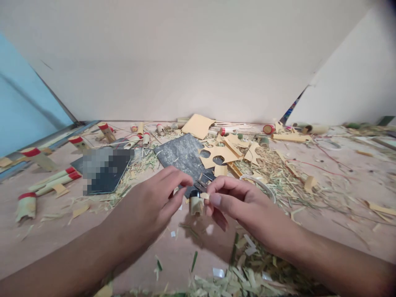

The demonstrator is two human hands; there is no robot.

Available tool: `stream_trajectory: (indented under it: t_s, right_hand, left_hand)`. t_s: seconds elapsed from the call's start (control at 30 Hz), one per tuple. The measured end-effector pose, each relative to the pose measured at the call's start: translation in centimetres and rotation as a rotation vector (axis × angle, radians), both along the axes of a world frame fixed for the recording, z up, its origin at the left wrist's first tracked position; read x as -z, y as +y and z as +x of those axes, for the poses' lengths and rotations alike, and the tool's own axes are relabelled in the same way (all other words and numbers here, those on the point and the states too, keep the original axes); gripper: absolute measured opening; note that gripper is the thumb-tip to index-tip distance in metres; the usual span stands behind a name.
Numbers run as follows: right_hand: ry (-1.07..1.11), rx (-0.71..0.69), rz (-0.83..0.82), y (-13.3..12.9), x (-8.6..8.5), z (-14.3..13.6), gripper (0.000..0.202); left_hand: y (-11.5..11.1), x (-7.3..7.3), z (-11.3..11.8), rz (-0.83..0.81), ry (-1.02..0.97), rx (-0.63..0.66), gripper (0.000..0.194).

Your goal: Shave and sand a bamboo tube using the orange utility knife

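Observation:
My left hand point(165, 192) is closed, with thumb and bent fingertips close together; what they grip, if anything, cannot be made out. My right hand point(236, 200) pinches a small pale yellow piece point(204, 196) between thumb and forefinger. A thin dark metal blade point(201, 186) shows between the two hands, its far end hidden by the right fingers. Just below it is a short bamboo tube point(196, 206) with a black band at its top and a notched lower edge. Whether that tube rests on the surface or is held, I cannot tell.
Behind my hands lie a dark slab point(181, 154) and yellow foam-like sheet point(216, 156) with round cut-outs. A phone-like dark device point(109, 177) is at left, near several red-banded bamboo tubes point(26, 206). Shavings point(241, 280) litter the front; a white wall point(198, 62) stands behind.

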State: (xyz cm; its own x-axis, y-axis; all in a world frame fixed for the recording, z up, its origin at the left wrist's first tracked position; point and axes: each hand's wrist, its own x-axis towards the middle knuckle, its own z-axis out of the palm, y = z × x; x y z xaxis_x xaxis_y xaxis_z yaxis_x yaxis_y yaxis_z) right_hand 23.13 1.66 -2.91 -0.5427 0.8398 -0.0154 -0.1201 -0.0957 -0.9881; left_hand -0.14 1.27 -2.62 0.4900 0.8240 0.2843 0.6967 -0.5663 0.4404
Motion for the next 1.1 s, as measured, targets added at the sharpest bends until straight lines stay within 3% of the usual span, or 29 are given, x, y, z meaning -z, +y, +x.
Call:
stream_trajectory:
  t_s: [0.2,0.47,0.8,1.0,1.1]
  right_hand:
    - [0.111,-0.094,-0.186,0.09,0.06,0.10,0.014]
    - [0.073,-0.145,-0.225,0.00,0.03,0.08,0.019]
    - [0.031,-0.194,-0.267,-0.02,-0.01,0.05,0.017]
    - [-0.008,-0.219,-0.263,-0.14,-0.06,-0.08,0.024]
    - [-0.061,-0.243,-0.229,-0.24,-0.24,0.11,0.028]
  left_hand:
    - [-0.61,-0.81,0.04,0.262,-0.144,0.187,0.012]
    - [-0.66,-0.70,-0.35,0.338,-0.186,0.278,0.022]
    - [-0.62,-0.75,-0.36,0.230,-0.176,0.351,0.021]
    - [-0.81,-0.76,0.17,0.082,-0.237,0.353,0.021]
    - [-0.98,-0.86,0.39,0.011,-0.262,0.294,0.014]
